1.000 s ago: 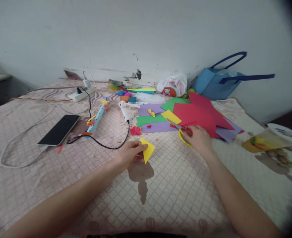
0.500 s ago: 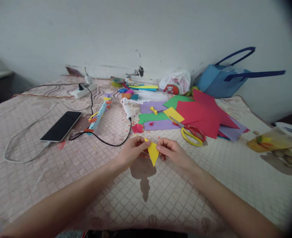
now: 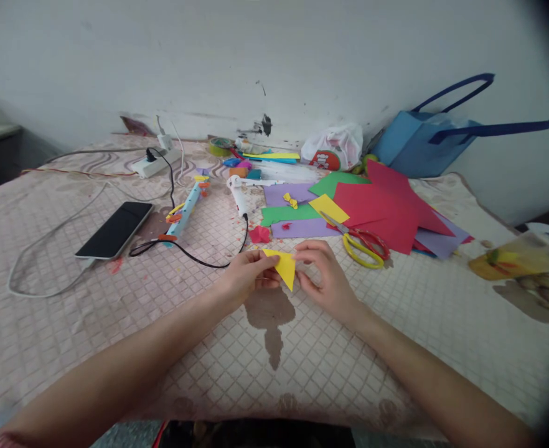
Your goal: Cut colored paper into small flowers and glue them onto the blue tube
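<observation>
Between thumb and fingers, my left hand pinches a yellow folded paper triangle, one corner of which points down. My right hand is at the triangle's right edge, its thumb and fingers parted; whether a fingertip touches the paper I cannot tell. Just beyond the hands lies a small red paper piece. Scissors with yellow and red handles rest to the right, their blades over a yellow paper rectangle.
Red sheets spread over green and purple paper at the right. A glue gun with a black cord lies behind the hands. A phone charges at the left, near a power strip. A blue bag stands at the back right.
My right hand has let go of the yellow triangle and spread its fingers. The triangle has tilted in my left hand, its lower corner swinging right. The view has shifted slightly.
</observation>
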A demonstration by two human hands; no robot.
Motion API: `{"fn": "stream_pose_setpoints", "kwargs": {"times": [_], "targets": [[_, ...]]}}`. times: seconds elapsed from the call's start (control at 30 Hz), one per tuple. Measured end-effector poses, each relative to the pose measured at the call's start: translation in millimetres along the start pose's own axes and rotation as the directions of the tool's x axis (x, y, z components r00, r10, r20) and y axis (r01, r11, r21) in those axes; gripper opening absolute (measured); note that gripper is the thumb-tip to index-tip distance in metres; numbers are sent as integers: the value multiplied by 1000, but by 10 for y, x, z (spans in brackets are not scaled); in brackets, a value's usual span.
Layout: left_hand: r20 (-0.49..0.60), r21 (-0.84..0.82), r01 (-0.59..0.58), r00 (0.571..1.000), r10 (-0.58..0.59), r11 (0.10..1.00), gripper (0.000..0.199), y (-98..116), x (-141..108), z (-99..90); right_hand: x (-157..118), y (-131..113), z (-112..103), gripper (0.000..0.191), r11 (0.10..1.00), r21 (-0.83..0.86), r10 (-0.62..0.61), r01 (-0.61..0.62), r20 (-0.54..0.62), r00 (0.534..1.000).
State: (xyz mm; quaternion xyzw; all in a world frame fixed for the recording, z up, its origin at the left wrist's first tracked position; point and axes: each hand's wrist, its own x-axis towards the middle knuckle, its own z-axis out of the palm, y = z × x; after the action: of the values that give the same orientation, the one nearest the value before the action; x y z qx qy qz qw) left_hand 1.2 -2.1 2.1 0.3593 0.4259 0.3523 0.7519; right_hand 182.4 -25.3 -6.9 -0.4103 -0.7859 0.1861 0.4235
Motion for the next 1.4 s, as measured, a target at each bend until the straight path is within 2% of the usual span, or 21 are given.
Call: {"fn": "stream_pose_setpoints", "kwargs": {"times": [0.03, 0.1, 0.17, 0.27, 0.4, 0.5, 0.6, 0.67, 0.87, 1.0, 1.1, 1.2, 1.3, 1.4], "targets": [[-8, -23, -5, 1000, 5, 1000, 13, 0, 3, -5, -4, 7, 2, 34, 993, -67, -95, 96, 25, 995], [-3, -59, -16, 1000, 16, 998, 12, -7, 6, -13, -14, 22, 9, 36, 969, -128, -204, 211, 68, 977], [13, -86, -25, 1000, 26, 996, 12, -21, 5, -18, -23, 30, 12, 33, 956, -143, -247, 255, 69, 967], [35, -102, -46, 998, 50, 994, 13, -42, -1, -15, -31, 20, 11, 26, 964, -115, -235, 238, 37, 971], [40, -60, -80, 996, 83, 995, 14, -51, -25, 18, -27, -31, 37, 15, 996, 3, -89, 89, -49, 995], [4, -13, -90, 996, 90, 996, 16, -57, -52, 58, -12, -64, 70, 3, 972, 204, 140, -118, -99, 985], [-16, 30, -121, 992, 121, 992, 17, -76, -64, 86, -1, -68, 82, 7, 845, 409, 368, -344, 21, 930], [-12, 56, -150, 988, 151, 987, 17, -91, -60, 91, -1, -61, 81, 11, 766, 467, 447, -441, 106, 888], [29, 130, -175, 984, 173, 976, 20, -114, -48, 88, -13, -65, 107, 15, 691, 545, 503, -475, 109, 858], [18, 141, -181, 984, 180, 973, 21, -124, -48, 95, -19, -70, 135, 13, 636, 595, 526, -492, 134, 840], [-11, 90, -148, 989, 149, 985, 21, -129, -43, 94, -19, -54, 128, 12, 661, 575, 507, -482, 130, 852], [-36, 67, -122, 992, 125, 990, 19, -126, -44, 88, -4, -39, 92, 11, 791, 461, 416, -402, 75, 906], [-7, 170, -127, 992, 130, 977, 17, -122, -49, 87, 18, -44, 50, 8, 906, 322, 292, -275, -6, 956], [38, 252, -130, 992, 124, 959, 16, -128, -51, 97, 27, -57, 33, 8, 882, 349, 306, -315, 85, 948]]}}
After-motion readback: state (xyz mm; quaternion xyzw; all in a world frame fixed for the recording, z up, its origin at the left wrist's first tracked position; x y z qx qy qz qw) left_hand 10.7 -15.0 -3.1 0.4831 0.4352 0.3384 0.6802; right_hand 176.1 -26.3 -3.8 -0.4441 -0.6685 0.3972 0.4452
